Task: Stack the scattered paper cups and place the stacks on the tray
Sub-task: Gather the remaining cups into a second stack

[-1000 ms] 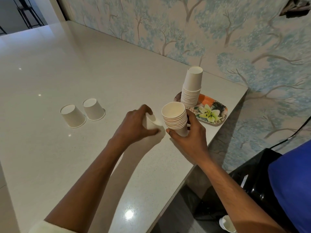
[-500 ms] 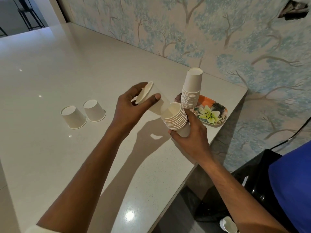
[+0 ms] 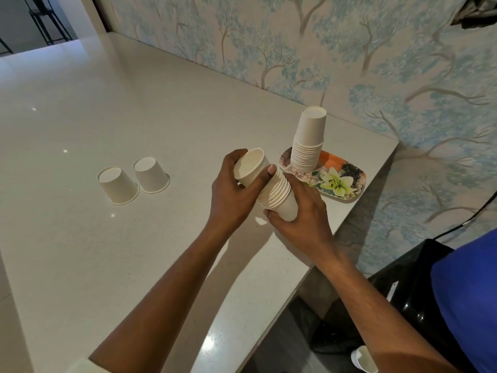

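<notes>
Holds a single cup in the left grip, fingers curled round its rim, seating it in the held stack. Clamps the right grip about that stack's base, tilted leftward above the table, likely to meet the push. Beyond, already on the tray, a taller stack, inverted. Leaves two loose cups mouth-down, far left.

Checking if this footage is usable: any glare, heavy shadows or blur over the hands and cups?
Head view: glare is only small bright spots on the counter, none on cups. Head view: soft arm shadows lie under the left hand and right hand, clear of the two loose cups. Head view: the held stack and the tall stack on the tray look sharp.
</notes>
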A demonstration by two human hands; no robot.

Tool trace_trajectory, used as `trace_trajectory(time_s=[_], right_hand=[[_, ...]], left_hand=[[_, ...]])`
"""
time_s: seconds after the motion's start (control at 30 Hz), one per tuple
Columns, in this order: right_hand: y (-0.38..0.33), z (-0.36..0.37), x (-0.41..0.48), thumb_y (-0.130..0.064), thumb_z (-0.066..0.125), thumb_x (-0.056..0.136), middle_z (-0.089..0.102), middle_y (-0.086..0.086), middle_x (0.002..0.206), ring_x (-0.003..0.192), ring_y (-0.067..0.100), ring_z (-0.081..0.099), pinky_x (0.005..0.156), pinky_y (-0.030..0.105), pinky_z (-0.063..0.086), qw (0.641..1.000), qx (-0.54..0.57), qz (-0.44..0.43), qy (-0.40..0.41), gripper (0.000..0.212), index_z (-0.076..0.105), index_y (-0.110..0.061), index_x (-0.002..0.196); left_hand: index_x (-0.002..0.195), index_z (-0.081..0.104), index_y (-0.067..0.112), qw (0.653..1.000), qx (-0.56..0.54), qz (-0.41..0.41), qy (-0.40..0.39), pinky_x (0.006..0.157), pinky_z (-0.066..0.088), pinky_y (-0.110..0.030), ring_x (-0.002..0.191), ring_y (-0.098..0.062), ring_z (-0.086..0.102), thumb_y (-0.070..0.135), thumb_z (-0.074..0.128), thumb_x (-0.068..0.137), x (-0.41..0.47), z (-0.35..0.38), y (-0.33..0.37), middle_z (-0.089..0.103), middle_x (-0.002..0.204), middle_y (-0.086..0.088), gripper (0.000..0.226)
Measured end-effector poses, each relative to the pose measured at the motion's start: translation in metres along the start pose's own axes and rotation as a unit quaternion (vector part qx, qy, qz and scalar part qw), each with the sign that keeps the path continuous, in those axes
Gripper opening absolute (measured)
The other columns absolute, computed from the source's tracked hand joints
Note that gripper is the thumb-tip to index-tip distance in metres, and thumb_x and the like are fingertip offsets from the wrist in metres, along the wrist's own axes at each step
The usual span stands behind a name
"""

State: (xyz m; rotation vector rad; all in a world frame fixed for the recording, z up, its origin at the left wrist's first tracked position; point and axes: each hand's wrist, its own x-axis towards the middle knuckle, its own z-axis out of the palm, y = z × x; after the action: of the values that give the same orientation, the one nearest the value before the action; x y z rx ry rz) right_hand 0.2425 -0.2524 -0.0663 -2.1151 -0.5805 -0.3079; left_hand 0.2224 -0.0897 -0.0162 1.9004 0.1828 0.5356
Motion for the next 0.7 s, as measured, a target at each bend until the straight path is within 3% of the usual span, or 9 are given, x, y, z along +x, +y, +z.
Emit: trace_trajectory(time_s=[0.07,0.17,0.3,0.37,0.43,0.53,0.63,0.7], right_hand=[[-0.001,0.0,0.002,-0.041,0.081,0.083,0.058,-0.003,0.138,0.124,0.016,0.057,0.1,0.044,0.056,1.0,-0.003,0.004,0.003,0.076,0.043,-0.026,0.148],[-0.004,0.0,0.006,-0.041,0.081,0.083,0.061,-0.002,0.133,0.12,0.016,0.059,0.095,0.043,0.058,1.0,0.004,0.004,0.011,0.074,0.047,-0.023,0.146],[-0.006,0.0,0.008,-0.04,0.082,0.082,0.062,-0.004,0.129,0.116,0.014,0.059,0.092,0.04,0.058,1.0,0.002,-0.004,0.016,0.071,0.049,-0.024,0.143],[-0.003,0.0,0.008,-0.043,0.082,0.081,0.061,-0.003,0.131,0.117,0.014,0.059,0.094,0.04,0.057,1.0,0.007,0.004,0.016,0.073,0.048,-0.024,0.143],[0.0,-0.001,0.008,-0.044,0.081,0.081,0.061,-0.003,0.131,0.116,0.014,0.059,0.093,0.04,0.057,1.0,0.01,0.006,0.019,0.073,0.048,-0.023,0.142],[0.005,-0.002,0.008,-0.047,0.081,0.081,0.06,-0.003,0.133,0.118,0.016,0.059,0.094,0.042,0.057,1.0,0.015,0.012,0.018,0.075,0.048,-0.023,0.143],[0.009,-0.001,0.008,-0.048,0.08,0.08,0.06,-0.002,0.134,0.12,0.017,0.059,0.095,0.044,0.057,0.999,0.024,0.018,0.015,0.077,0.047,-0.022,0.144],[0.009,0.0,0.008,-0.049,0.081,0.08,0.06,-0.003,0.135,0.121,0.016,0.059,0.096,0.044,0.058,0.999,0.03,0.019,0.014,0.078,0.047,-0.022,0.145]], left_hand=[[0.137,0.05,0.025,1.0,0.003,-0.006,-0.018,0.082,0.055,-0.014,0.113,-0.007,0.06,0.066,0.059,0.088,-0.004,0.005,-0.002,0.061,0.128,0.009,0.065],[0.143,0.048,0.022,0.998,0.02,-0.007,-0.052,0.095,0.055,-0.026,0.119,-0.009,0.059,0.07,0.034,0.094,-0.01,0.012,-0.004,0.06,0.136,0.005,0.069],[0.143,0.049,0.02,0.996,0.044,-0.003,-0.08,0.102,0.048,-0.023,0.123,-0.011,0.054,0.059,0.032,0.102,-0.011,0.01,-0.005,0.058,0.135,0.01,0.06],[0.15,0.042,0.02,0.994,0.095,-0.001,-0.054,0.113,0.038,-0.036,0.139,-0.019,0.044,0.064,0.032,0.1,-0.002,-0.004,-0.009,0.05,0.15,0.0,0.067],[0.147,0.046,0.02,0.984,0.177,0.033,0.002,0.116,0.029,-0.039,0.141,-0.025,0.039,0.062,0.042,0.099,0.016,-0.028,-0.018,0.049,0.151,-0.006,0.065],[0.142,0.051,0.021,0.929,0.366,0.012,0.052,0.113,0.026,-0.045,0.138,-0.036,0.035,0.062,0.059,0.088,0.051,-0.075,-0.029,0.047,0.149,-0.012,0.069],[0.145,0.043,0.025,0.843,0.522,-0.133,0.006,0.11,0.026,-0.059,0.137,-0.046,0.03,0.06,0.069,0.082,0.084,-0.12,-0.036,0.041,0.149,-0.017,0.077],[0.144,0.042,0.022,0.791,0.579,-0.191,-0.042,0.109,0.026,-0.06,0.135,-0.049,0.031,0.061,0.071,0.081,0.099,-0.14,-0.041,0.042,0.145,-0.021,0.08]])
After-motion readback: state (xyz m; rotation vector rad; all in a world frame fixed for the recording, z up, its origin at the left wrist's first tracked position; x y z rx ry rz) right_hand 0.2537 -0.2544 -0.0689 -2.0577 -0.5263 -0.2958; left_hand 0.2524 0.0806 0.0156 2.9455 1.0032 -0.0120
